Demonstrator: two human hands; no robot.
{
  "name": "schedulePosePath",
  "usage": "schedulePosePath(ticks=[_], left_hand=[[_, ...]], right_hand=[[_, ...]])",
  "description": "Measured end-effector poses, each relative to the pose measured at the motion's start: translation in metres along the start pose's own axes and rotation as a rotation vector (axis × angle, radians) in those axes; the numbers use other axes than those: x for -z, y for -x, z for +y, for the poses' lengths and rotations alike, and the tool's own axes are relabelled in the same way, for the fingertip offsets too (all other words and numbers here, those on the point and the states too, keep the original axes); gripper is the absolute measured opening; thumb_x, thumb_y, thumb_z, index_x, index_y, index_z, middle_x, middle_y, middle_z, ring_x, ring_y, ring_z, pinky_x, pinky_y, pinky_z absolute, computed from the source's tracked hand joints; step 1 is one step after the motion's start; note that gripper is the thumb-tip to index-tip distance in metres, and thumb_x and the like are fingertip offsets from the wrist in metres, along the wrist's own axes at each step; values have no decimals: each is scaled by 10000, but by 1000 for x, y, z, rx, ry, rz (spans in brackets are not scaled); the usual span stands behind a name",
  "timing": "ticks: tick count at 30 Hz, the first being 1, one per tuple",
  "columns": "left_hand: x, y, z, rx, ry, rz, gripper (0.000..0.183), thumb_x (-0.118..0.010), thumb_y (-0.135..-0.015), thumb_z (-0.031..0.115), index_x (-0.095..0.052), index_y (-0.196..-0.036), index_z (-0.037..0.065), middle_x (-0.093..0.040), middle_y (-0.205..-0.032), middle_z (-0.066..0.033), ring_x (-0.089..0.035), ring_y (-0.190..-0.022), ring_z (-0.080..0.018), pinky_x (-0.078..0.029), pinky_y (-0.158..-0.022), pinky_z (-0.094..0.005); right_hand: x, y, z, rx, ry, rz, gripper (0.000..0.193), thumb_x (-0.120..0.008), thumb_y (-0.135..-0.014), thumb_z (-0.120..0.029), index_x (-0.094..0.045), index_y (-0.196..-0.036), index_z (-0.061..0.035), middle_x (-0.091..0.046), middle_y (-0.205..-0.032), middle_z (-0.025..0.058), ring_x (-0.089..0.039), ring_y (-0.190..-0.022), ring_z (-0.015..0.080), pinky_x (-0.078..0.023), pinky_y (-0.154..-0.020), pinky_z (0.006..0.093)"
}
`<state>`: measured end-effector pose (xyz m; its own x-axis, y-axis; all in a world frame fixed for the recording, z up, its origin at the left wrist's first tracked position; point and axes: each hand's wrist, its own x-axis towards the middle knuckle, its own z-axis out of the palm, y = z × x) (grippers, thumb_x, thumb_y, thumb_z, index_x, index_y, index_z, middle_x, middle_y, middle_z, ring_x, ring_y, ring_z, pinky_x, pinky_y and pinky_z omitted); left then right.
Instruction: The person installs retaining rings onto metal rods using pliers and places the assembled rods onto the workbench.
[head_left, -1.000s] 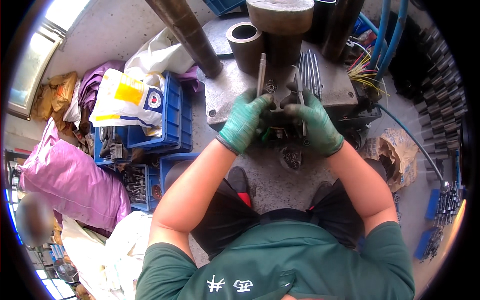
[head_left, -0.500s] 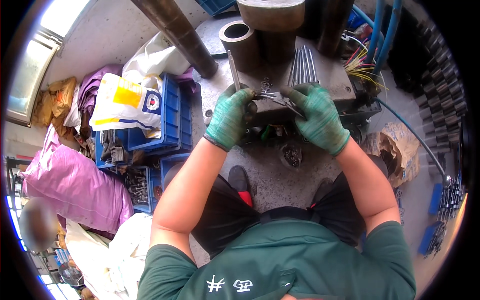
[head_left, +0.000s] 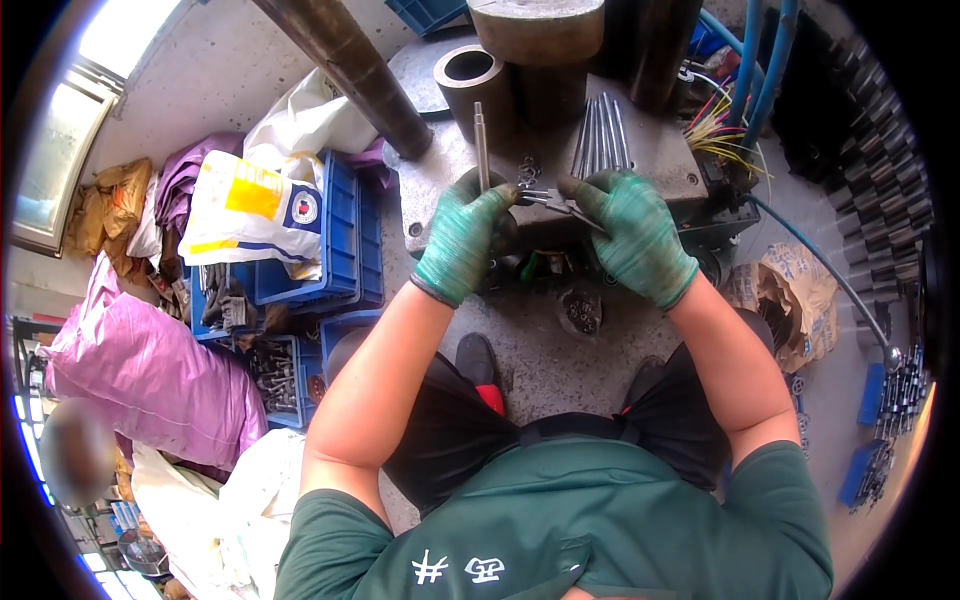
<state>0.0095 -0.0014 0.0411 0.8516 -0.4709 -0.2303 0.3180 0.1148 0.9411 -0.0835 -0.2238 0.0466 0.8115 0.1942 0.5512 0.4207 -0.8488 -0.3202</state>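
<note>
My left hand [head_left: 458,242], in a green work glove with darkened fingertips, is closed round a slim metal rod [head_left: 481,150] that stands nearly upright out of the fist. A pair of pliers [head_left: 550,199] is gripped in my right hand [head_left: 645,238], gloved the same way. The pliers' jaws point left and meet the left thumb and fingertips; whether a small part sits between them, I cannot make out. Just beyond the jaws, several small metal rings [head_left: 528,168] lie on the steel press bed [head_left: 655,160]. Behind my right hand lies a row of similar metal rods [head_left: 603,135].
A thick-walled metal tube [head_left: 470,95] and a heavy press ram [head_left: 537,35] stand behind the hands, flanked by steel columns [head_left: 350,75]. Blue crates [head_left: 340,230] and sacks fill the left side. Loose wires [head_left: 715,125] and blue hoses are at right. A bag of small parts [head_left: 581,312] sits below.
The rod in my left hand has swung from a leftward lean to nearly upright. The pliers in my right hand stay at the left fingertips, barely shifted.
</note>
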Motion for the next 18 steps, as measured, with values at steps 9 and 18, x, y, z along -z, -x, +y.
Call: schedulePosePath(ticks=[9,18], left_hand=[[0,8,10,-94,-88,-2,392,-530,-1069,192,-592,-1401,-6,-745,-993,-103,-608,-607,-107,-490,-548,-218],[2,7,4,-232,-397,13,302,-667,-978,65,-690,-1263,-32,-728,-1079,-110,-669,-1009,-172,-567,-886,-310]], right_hand=[[15,-2,11,-442,-449,-19,450,-726,-914,-77,-675,-1356,-16,-736,-1168,219,-734,-1050,311,-561,-943,365],[36,-3,19,-510,-507,-135,509,-724,-893,-54,-656,-1396,-14,-752,-1238,177,-714,-1116,190,-548,-1003,335]])
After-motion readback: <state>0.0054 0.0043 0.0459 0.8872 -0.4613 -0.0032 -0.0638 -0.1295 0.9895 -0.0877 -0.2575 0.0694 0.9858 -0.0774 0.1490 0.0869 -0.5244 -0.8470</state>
